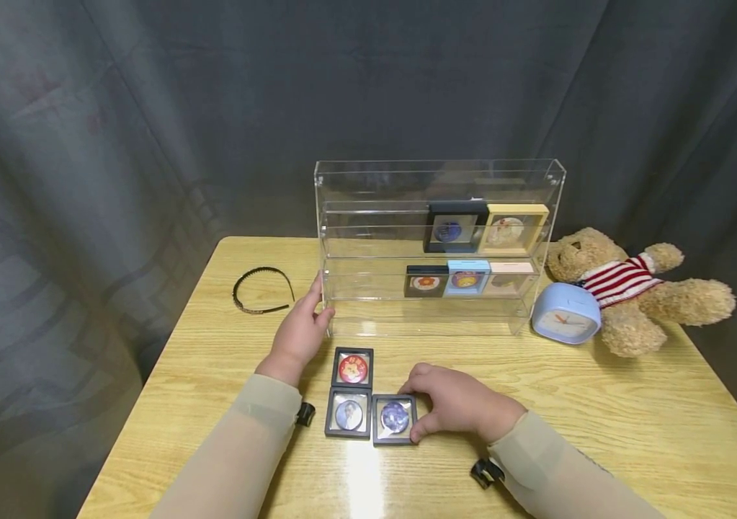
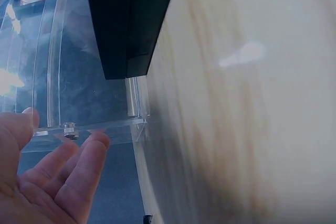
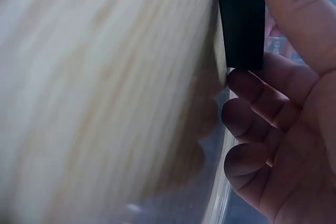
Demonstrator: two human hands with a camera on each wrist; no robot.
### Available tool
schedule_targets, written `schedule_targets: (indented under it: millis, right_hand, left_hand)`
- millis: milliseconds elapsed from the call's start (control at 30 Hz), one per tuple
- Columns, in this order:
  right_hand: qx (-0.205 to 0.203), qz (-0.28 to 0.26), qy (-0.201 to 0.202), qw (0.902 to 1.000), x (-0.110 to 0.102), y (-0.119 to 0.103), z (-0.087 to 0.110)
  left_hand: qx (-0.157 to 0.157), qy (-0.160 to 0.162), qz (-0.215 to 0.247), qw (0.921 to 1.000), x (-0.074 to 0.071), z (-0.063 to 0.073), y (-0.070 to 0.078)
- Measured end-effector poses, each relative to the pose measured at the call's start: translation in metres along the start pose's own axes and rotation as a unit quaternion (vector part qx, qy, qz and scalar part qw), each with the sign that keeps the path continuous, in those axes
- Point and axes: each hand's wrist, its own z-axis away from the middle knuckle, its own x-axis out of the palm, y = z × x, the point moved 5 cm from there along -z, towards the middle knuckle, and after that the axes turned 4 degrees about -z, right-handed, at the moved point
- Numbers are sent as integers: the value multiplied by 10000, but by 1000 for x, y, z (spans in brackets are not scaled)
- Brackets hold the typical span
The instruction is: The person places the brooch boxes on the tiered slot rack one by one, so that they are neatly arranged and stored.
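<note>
My left hand [image 1: 298, 333] grips the lower left side of a clear acrylic display rack [image 1: 439, 166]. In the left wrist view the thumb and fingertips [image 2: 96, 139] lie on either side of the rack's side panel. My right hand [image 1: 462, 404] holds a black square display frame [image 1: 395, 439] with a dark blue round badge in it, thumb at its near right corner and fingers at the far one. The right wrist view shows the frame's black edge [image 3: 242, 24] between thumb and fingers. Left of it lie a black frame with a white-and-blue badge [image 1: 349, 416] and another with a red badge [image 1: 353, 369].
On the rack's right half stand a black frame [image 1: 449, 229], a yellow one [image 1: 506, 232] and, one tier lower, black [image 1: 425, 282], light blue [image 1: 467, 280] and pink [image 1: 506, 281] ones. A blue clock [image 1: 565, 314] and teddy bear [image 1: 627, 288] sit right, a headband [image 1: 263, 270] left.
</note>
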Motion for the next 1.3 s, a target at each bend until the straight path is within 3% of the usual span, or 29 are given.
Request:
schedule_targets:
  millis: [200,367,700,1033,1300]
  right_hand:
    - [117,-59,234,9996,0,3,0]
    - [166,-452,407,9980,-5,5,2]
    - [342,-886,925,9912,-31,13,8]
    - [227,-565,1885,9802,-76,32,21]
    - [712,-308,2590,9627,-119,43,44]
  left_hand:
    - [22,38,3,10000,0,0,1]
    - [44,36,9,10000,0,1,1]
    - [-10,24,10,10000,-1,2,1]
    - [17,19,-2,10000,0,1,1]
    - [36,-31,-43,10000,-1,0,1]
